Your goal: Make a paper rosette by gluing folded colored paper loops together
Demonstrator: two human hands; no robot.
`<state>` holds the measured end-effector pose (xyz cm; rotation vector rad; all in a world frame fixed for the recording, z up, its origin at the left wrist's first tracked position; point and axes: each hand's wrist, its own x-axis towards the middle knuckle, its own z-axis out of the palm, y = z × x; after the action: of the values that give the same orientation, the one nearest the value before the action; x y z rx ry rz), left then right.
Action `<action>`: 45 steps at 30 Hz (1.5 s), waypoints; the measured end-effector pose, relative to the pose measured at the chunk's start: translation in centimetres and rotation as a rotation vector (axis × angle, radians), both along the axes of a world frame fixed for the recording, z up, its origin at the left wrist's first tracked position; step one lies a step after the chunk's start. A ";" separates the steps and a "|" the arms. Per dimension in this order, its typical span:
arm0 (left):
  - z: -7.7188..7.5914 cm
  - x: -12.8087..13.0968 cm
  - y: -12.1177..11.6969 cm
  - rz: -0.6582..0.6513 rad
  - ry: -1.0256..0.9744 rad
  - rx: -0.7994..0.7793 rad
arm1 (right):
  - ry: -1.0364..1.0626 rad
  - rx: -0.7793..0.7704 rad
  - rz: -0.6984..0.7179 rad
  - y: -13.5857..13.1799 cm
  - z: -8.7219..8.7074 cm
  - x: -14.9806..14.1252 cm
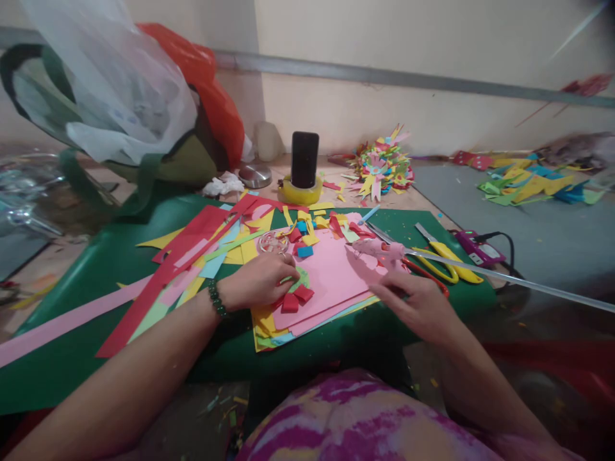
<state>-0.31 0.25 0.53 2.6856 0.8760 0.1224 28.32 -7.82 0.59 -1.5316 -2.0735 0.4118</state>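
Observation:
My left hand (259,279) rests on a stack of pink paper sheets (336,272), fingers curled and pressing on a small green paper disc (302,280) with red folded loops (296,299) beside it. A dark bead bracelet sits on that wrist. My right hand (413,304) lies at the right edge of the sheets, fingers stretched out and holding nothing. Just beyond its fingertips lies a pink glue gun (382,250), with a long clear glue stick (528,282) running out to the right.
A green mat (96,256) carries red strips (192,243), yellow and blue scraps, yellow scissors (449,256) and a purple corded tool (475,250). Behind stand a phone (304,159) in a yellow tape roll (300,191), a paper-flower heap (384,166) and plastic bags (120,83).

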 end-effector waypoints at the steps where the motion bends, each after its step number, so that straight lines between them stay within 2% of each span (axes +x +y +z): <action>1: 0.0 0.0 0.1 -0.001 -0.005 -0.009 | -0.013 0.021 -0.129 0.0 -0.3 1.1; 3: -0.1 -0.4 0.4 -0.003 -0.034 -0.059 | -0.028 0.090 -0.354 0.3 -1.3 3.0; 5: -0.1 -1.0 0.8 0.023 -0.087 -0.115 | -0.018 0.139 -0.472 1.1 -2.4 4.0; 7: 0.2 -1.7 1.2 0.083 -0.156 -0.123 | 0.005 0.099 -0.480 2.2 -3.2 4.2; 9: 0.7 -2.4 1.5 0.131 -0.211 -0.100 | 0.004 -0.019 -0.437 3.2 -3.6 3.8; 12: 1.4 -2.9 1.6 0.097 -0.210 -0.100 | -0.022 -0.167 -0.426 4.4 -3.8 3.3; 14: 1.6 -2.8 1.6 0.029 -0.176 -0.100 | 0.003 -0.169 -0.456 4.6 -3.7 3.1; 17: 1.1 -2.3 1.6 -0.061 -0.125 -0.101 | 0.091 -0.044 -0.491 4.0 -2.9 2.9; 18: 0.9 -2.2 1.5 -0.078 -0.110 -0.106 | 0.134 0.000 -0.468 3.5 -2.4 2.7; 20: 0.3 -2.0 1.5 -0.083 -0.091 -0.115 | 0.239 0.043 -0.321 2.4 -0.9 1.8; 22: 0.0 -1.9 1.4 -0.068 -0.083 -0.123 | 0.318 0.017 -0.087 1.4 0.7 0.5; 24: 0.0 -1.8 1.1 -0.048 -0.077 -0.126 | 0.298 -0.051 0.067 0.7 1.8 -0.9; 26: 0.3 -1.7 0.9 -0.041 -0.059 -0.123 | 0.221 -0.146 0.161 0.3 2.1 -2.0; 28: 0.6 -1.6 0.7 -0.040 -0.041 -0.120 | 0.144 -0.224 0.222 0.3 1.7 -2.7; 34: 0.7 -1.4 0.5 -0.008 -0.015 -0.115 | -0.072 -0.270 0.233 1.0 0.1 -3.2; 37: 0.8 -1.3 0.4 0.003 0.010 -0.121 | -0.142 -0.279 0.263 1.4 0.1 -3.4; 40: 1.0 -1.2 0.3 0.009 0.022 -0.128 | -0.171 -0.268 0.229 1.8 0.3 -3.7; 45: 1.0 -1.1 0.2 0.005 0.030 -0.115 | -0.161 -0.242 0.233 2.0 0.5 -3.8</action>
<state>-1.41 0.43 1.57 2.5845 0.8708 0.0321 24.48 -5.82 1.13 -1.5013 -2.4130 0.6664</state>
